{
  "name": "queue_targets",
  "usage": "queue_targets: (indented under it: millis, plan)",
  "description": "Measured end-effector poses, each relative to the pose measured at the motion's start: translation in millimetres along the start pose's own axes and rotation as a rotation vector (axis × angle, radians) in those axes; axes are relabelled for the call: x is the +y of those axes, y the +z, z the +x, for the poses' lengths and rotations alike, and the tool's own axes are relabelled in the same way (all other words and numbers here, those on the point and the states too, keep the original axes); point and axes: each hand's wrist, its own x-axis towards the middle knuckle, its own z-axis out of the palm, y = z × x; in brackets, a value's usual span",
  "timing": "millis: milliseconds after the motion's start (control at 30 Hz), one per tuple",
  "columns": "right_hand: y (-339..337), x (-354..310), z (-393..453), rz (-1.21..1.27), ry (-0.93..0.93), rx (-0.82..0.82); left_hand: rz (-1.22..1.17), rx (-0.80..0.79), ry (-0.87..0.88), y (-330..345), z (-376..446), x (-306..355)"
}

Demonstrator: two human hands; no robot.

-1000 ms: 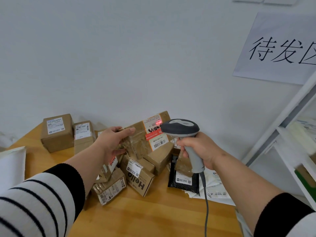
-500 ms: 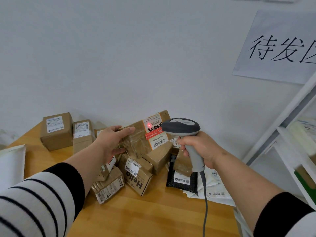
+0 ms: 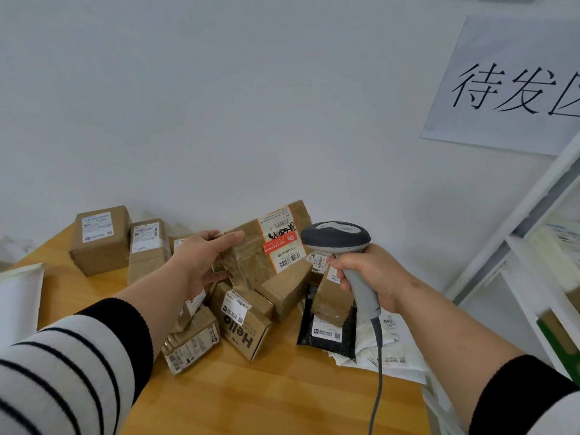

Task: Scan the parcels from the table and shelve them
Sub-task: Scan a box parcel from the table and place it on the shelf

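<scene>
Left hand (image 3: 201,262) fingers grasping taped brown parcel (image 3: 263,243) raised over tabletop (image 3: 251,397) pile, right hand (image 3: 373,277) at three o'clock of it, fingers clenched round scanner (image 3: 339,243) handle.

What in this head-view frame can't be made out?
- Shipping label on the held parcel: print too small to read.
- Wall sign: cut off by the right edge.
- Shelf contents: blurred, cropped at the right edge.
- Scanner window: faces away from the camera.
- Boxes behind the left hand: partly covered.
</scene>
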Motion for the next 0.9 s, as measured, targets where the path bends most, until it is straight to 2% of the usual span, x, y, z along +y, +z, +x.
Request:
queue_targets:
  millis: [400,900]
  plan:
    - [-24.7,4.4,-3.5,-0.063,0.044,-0.12,-0.065,0.07,0.031,15.7,-7.6,6.7]
    - [-41.3,8.7,-5.6,-0.091,0.034,-0.153,-0.052,0.092,0.028,31.5,-13.2,5.6]
